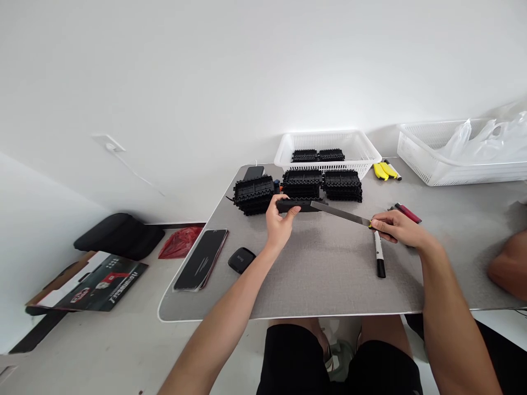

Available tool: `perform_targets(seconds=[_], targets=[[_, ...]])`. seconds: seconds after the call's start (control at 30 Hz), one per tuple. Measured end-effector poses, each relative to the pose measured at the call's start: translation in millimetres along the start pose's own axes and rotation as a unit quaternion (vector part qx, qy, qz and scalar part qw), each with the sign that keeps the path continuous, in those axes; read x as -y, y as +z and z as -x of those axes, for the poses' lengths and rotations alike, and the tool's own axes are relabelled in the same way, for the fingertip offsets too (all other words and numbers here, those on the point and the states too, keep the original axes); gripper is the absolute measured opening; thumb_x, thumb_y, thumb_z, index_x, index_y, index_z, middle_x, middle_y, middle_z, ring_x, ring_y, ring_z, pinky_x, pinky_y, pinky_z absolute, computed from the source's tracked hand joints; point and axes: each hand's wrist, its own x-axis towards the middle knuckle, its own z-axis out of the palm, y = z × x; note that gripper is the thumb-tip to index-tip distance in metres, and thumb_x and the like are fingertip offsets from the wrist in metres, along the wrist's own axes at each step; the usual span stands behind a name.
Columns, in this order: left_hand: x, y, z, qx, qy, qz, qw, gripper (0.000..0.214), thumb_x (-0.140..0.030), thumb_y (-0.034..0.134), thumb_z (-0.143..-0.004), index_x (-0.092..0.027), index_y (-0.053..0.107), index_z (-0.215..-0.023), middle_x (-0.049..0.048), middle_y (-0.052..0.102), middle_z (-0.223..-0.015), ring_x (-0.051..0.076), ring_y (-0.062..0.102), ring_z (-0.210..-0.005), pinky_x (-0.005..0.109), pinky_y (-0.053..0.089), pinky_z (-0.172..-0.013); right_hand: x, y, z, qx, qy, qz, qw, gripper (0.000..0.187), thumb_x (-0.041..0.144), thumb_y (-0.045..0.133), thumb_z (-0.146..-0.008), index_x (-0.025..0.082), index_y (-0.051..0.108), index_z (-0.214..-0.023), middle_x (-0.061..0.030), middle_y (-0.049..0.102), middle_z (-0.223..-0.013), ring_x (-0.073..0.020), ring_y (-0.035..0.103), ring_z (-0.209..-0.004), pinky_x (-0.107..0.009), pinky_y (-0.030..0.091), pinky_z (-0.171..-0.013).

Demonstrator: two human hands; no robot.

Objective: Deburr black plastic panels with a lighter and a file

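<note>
My left hand is closed around the left end of a black ribbed plastic part, raised a little above the table. In my right hand is a flat metal file, gripped at its handle, which my fingers mostly hide. The file's far end meets the right end of the black part. Just behind my left hand are stacks of similar black parts: a left stack, a middle stack and a right stack. A white marker with a black cap lies below my right hand.
A white basket holding more black parts stands by the wall; another basket contains plastic bags. Yellow-handled tools, a dark red object, a phone and a black case lie on the table. Another person's arm rests at right.
</note>
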Motion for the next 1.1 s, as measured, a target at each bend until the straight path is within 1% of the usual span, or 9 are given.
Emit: perform_targets(seconds=[0.23,0.4,0.5,0.6,0.73,0.83,0.9,0.97,1.1], targets=[[-6,-0.7,1,0.005,-0.004,-0.001,1.0,0.04,-0.054,0.072,-0.073,-0.024,0.055,-0.094,0.0036,0.055,-0.088,0.017,0.054,-0.076,0.026,0.043,-0.064,-2,-1,-1,0.002,0.003,-0.01,1.0,0.047,0.062,0.05,-0.087,0.018,0.055,-0.071,0.0035,0.044,-0.05,-0.0085,0.034,-0.043,-0.025,0.028,-0.045],[-2,-1.3,0,-0.002,-0.019,0.001,1.0,0.042,-0.053,0.072,-0.074,-0.024,0.052,-0.098,0.003,0.056,-0.088,0.017,0.056,-0.078,0.026,0.044,-0.065,0,-4,3,-0.011,-0.012,-0.015,1.0,0.048,0.063,0.049,-0.087,0.018,0.055,-0.071,0.0026,0.044,-0.051,-0.0095,0.036,-0.044,-0.026,0.029,-0.045],[3,2.5,1,0.008,-0.057,0.027,0.998,0.038,-0.049,0.07,-0.078,-0.022,0.053,-0.098,0.0041,0.06,-0.091,0.018,0.059,-0.085,0.03,0.047,-0.074,6,1,1,-0.065,-0.056,-0.056,0.995,0.047,0.063,0.047,-0.088,0.019,0.055,-0.074,0.0009,0.046,-0.053,-0.0113,0.039,-0.047,-0.027,0.032,-0.047],[4,8.1,5,0.066,-0.131,0.089,0.985,0.027,-0.041,0.065,-0.083,-0.021,0.056,-0.099,0.0083,0.064,-0.097,0.02,0.063,-0.092,0.034,0.051,-0.077,14,13,-7,-0.137,-0.079,-0.11,0.981,0.045,0.063,0.048,-0.088,0.019,0.055,-0.079,0.0003,0.049,-0.056,-0.0114,0.042,-0.047,-0.027,0.033,-0.047],[-4,12.1,10,0.138,-0.216,0.153,0.954,0.038,-0.027,0.069,-0.077,-0.021,0.057,-0.112,0.0087,0.069,-0.092,0.021,0.067,-0.085,0.034,0.053,-0.072,22,33,-22,-0.198,-0.062,-0.114,0.972,0.042,0.061,0.06,-0.081,0.019,0.054,-0.075,0.0017,0.05,-0.057,-0.0093,0.041,-0.045,-0.026,0.034,-0.046],[-13,12.9,11,0.141,-0.232,0.191,0.943,0.042,-0.027,0.072,-0.074,-0.02,0.058,-0.113,0.0062,0.07,-0.087,0.018,0.066,-0.079,0.032,0.052,-0.072,25,43,-28,-0.232,-0.041,-0.117,0.965,0.041,0.059,0.066,-0.076,0.019,0.055,-0.079,0.0034,0.048,-0.056,-0.0094,0.041,-0.046,-0.025,0.035,-0.045],[-19,13.7,12,0.127,-0.223,0.199,0.946,0.037,-0.03,0.074,-0.073,-0.019,0.063,-0.106,0.0054,0.07,-0.084,0.016,0.066,-0.076,0.03,0.051,-0.069,28,50,-30,-0.226,-0.038,-0.131,0.965,0.039,0.056,0.068,-0.075,0.019,0.056,-0.081,0.0036,0.049,-0.055,-0.0094,0.043,-0.046,-0.024,0.035,-0.044],[-23,14.8,13,0.126,-0.217,0.199,0.947,0.031,-0.033,0.077,-0.07,-0.019,0.066,-0.095,0.0044,0.068,-0.081,0.015,0.064,-0.071,0.027,0.051,-0.064,31,57,-33,-0.194,-0.041,-0.154,0.968,0.038,0.054,0.068,-0.076,0.019,0.058,-0.083,0.0039,0.049,-0.054,-0.0093,0.043,-0.046,-0.024,0.035,-0.044],[-32,16.7,16,0.174,-0.262,0.228,0.921,0.034,-0.037,0.081,-0.065,-0.019,0.066,-0.089,0.0017,0.067,-0.076,0.012,0.061,-0.06,0.025,0.05,-0.056,33,74,-41,-0.162,-0.048,-0.23,0.958,0.044,0.053,0.074,-0.07,0.02,0.057,-0.093,0.005,0.052,-0.058,-0.0077,0.042,-0.043,-0.023,0.034,-0.04]])
